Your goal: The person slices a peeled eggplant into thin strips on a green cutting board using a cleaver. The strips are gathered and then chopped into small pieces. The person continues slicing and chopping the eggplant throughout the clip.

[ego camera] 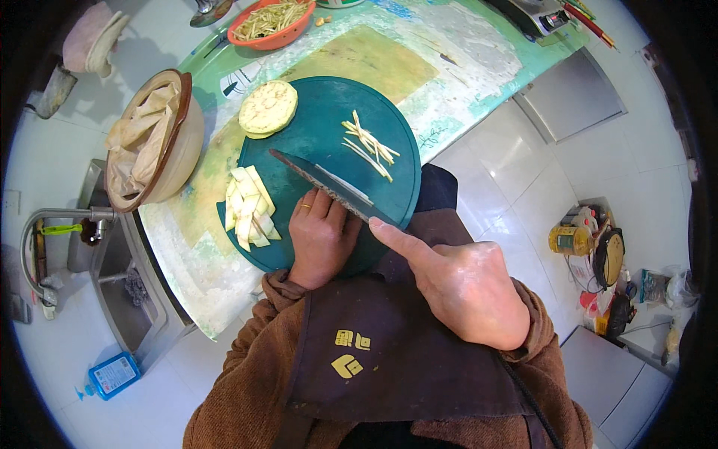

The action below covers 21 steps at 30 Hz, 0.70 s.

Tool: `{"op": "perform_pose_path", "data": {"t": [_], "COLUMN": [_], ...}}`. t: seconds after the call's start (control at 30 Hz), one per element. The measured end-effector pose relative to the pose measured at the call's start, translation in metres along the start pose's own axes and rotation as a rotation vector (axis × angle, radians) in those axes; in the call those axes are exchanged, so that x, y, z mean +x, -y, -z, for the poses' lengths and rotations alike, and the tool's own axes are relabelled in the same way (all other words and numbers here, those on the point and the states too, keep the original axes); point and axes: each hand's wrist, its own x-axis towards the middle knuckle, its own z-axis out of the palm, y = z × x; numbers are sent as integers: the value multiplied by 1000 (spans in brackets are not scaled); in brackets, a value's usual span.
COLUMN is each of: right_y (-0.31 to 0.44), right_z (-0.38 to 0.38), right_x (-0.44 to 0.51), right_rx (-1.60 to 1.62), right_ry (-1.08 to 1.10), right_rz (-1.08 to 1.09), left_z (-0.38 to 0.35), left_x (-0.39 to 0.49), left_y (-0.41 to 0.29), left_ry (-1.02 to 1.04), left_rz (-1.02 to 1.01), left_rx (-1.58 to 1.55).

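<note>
A kitchen knife (331, 188) is held in my right hand (460, 286), its index finger stretched along the back of the blade. My left hand (325, 236) rests with bent fingers against the blade, over a round dark green cutting board (320, 106); what lies under the fingers is hidden. A thin pale strip (343, 184) shows along the blade's far side. Thin cut strips (370, 146) lie on the board's right part. Round pale slices (268, 109), possibly eggplant, are stacked at its upper left edge, and flat pale pieces (249, 207) are piled at its lower left.
On the table (219, 286) stand a brown-rimmed pot (188, 134) close left of the board and an orange bowl (272, 40) of cut strips behind it. A sink (120, 303) with a faucet (67, 213) is at left. A blue pump bottle (115, 375) stands lower left.
</note>
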Motion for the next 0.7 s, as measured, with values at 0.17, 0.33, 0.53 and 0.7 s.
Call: {"op": "perform_pose_path", "data": {"t": [0.17,0.33,0.53,0.7], "right_y": [-2,-4,-9,-11], "right_z": [-3,-5,-8,-9], "right_x": [-2,-3,-3,-3], "right_rx": [20,27,35,46], "right_ry": [-1,4,-9,14], "right_rz": [2,-11,1,-22], "left_z": [3,3,3,3], "left_x": [0,1,1,2], "left_y": [0,0,-1,-1], "left_ry": [23,11,30,33], "left_rz": [-10,-20,-9,-4], "left_rx": [6,10,17,14]}}
